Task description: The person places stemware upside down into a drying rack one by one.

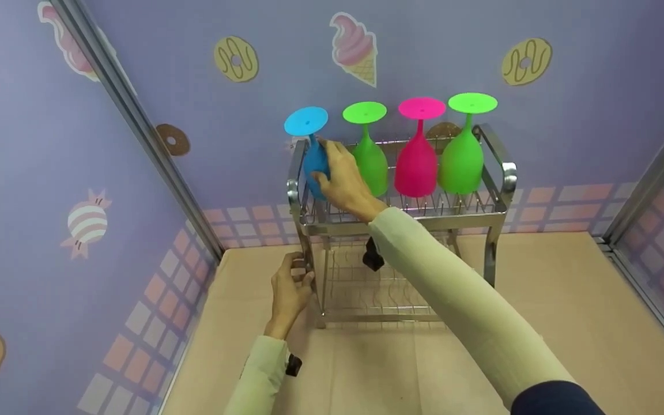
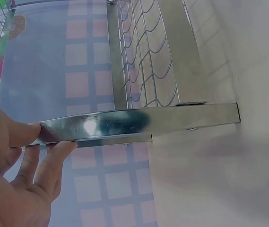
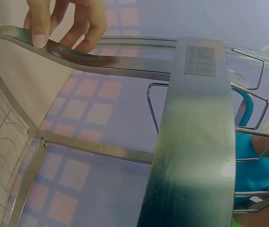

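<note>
Upside down at the left end of the metal dish rack [image 1: 407, 225], a blue goblet [image 1: 307, 121] leans a little to the left on the top tier. My right hand [image 1: 346, 181] grips its bowl, thumb in front and fingers behind. In the right wrist view the blue bowl [image 3: 255, 170] shows behind the wire loops. Lower down, my left hand [image 1: 290, 294] pinches the rack's front left leg [image 2: 106, 124] between thumb and fingers. To the right stand a green goblet [image 1: 366, 112], a pink goblet [image 1: 421, 108] and another green goblet [image 1: 472, 104], all inverted.
Below, the rack's lower wire tier [image 1: 384, 288] sits close over the beige table [image 1: 378, 363]. A patterned purple wall [image 1: 424, 46] rises behind the rack, with a side panel [image 1: 49, 161] at left. Metal frame posts [image 1: 153, 144] mark the corners.
</note>
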Motion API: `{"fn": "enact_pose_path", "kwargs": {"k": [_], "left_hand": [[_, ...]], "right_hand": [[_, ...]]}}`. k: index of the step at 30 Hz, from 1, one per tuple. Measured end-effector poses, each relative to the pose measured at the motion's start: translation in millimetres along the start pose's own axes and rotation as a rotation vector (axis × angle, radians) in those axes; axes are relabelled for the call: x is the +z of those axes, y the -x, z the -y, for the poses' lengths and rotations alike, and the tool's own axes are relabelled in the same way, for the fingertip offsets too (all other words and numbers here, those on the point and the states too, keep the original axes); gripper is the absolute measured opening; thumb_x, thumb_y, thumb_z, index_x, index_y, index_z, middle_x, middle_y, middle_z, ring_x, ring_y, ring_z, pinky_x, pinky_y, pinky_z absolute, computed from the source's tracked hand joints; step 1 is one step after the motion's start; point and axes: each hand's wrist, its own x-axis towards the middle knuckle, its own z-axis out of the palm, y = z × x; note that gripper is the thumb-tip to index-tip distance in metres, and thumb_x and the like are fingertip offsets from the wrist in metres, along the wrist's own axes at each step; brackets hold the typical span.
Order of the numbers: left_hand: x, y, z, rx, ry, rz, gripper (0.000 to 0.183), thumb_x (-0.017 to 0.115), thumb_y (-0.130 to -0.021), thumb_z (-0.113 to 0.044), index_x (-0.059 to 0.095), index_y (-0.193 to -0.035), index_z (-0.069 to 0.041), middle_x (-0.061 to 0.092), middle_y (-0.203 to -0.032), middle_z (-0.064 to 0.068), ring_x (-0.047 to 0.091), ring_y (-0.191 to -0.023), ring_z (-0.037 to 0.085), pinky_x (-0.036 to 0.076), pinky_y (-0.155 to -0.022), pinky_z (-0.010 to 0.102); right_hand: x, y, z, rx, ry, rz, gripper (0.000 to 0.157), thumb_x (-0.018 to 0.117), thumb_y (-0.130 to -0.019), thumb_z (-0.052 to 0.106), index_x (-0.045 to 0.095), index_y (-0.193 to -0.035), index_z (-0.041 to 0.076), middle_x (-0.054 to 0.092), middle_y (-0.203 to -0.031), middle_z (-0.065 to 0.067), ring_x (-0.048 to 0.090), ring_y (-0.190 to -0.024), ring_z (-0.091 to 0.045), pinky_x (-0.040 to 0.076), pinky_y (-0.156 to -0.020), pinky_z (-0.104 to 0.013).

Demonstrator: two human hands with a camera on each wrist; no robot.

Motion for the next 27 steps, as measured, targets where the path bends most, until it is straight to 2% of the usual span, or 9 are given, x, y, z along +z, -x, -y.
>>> {"fn": "enact_pose_path", "kwargs": {"k": [4,13,20,27], "left_hand": [[0.9,0.7,-0.6,0.001,-0.01,-0.001,0.045,0.072,-0.092,0.015,0.063,-0.132,-0.004,0.072,-0.118,0.023,0.078,-0.094,0.04,0.069,-0.079,0.045],[2.3,0.6,-1.9,0.014,0.0,-0.007,0.045,0.072,-0.091,0.016,0.063,-0.132,-0.002,0.072,-0.117,0.024,0.078,-0.095,0.041,0.069,-0.08,0.046],[2.9,-1.2,-2.6,0.026,-0.009,-0.008,0.044,0.071,-0.092,0.016,0.063,-0.131,-0.003,0.073,-0.117,0.023,0.078,-0.094,0.04,0.069,-0.08,0.046],[-0.1,0.4,-3.4,0.039,-0.03,0.0,0.042,0.071,-0.092,0.015,0.062,-0.131,0.0,0.072,-0.117,0.024,0.078,-0.097,0.04,0.069,-0.083,0.047]], "right_hand": [[0.0,0.8,-0.7,-0.012,0.036,-0.017,0.058,0.062,-0.107,0.007,0.038,-0.158,-0.006,0.051,-0.154,-0.025,0.049,-0.148,-0.035,0.043,-0.126,-0.047],[-4.6,3.6,-0.3,-0.015,0.054,-0.042,0.057,0.06,-0.108,0.007,0.037,-0.157,-0.01,0.049,-0.154,-0.028,0.047,-0.149,-0.038,0.038,-0.129,-0.047],[-14.2,11.2,1.6,0.005,0.02,-0.032,0.06,0.06,-0.109,0.01,0.034,-0.16,-0.008,0.045,-0.159,-0.026,0.044,-0.152,-0.036,0.037,-0.13,-0.047],[-27.3,26.2,2.5,-0.052,-0.009,-0.01,0.062,0.062,-0.109,0.012,0.034,-0.161,-0.005,0.046,-0.16,-0.023,0.044,-0.151,-0.034,0.038,-0.129,-0.044]]}}
